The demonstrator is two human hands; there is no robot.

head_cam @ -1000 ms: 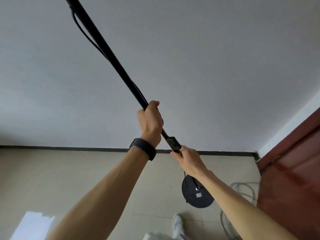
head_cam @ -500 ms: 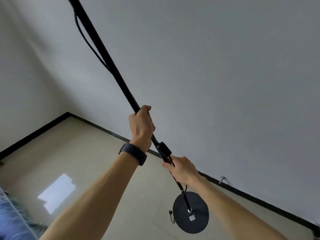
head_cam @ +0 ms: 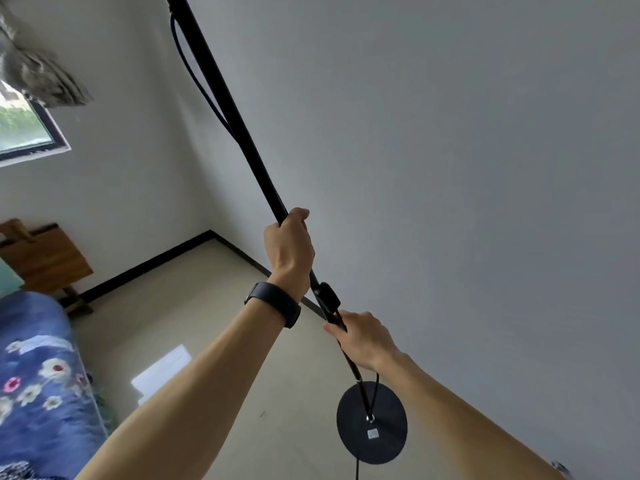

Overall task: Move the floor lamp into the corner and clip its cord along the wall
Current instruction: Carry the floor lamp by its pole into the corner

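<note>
Both hands' grip hides the floor lamp (head_cam: 221,98) pole; lamp head cropped.

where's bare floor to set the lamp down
The corner where the two skirtings meet is bare, as is the floor from there to the lamp base. The left edge is crowded: bed and wooden table.

Grey walls (head_cam: 450,168), beige floor (head_cam: 194,306), window (head_cam: 24,129), wooden table (head_cam: 48,261), floral bed (head_cam: 34,375).

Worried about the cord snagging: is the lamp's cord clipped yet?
Not clipped: the cord hangs in a loose loop beside the pole.
</note>
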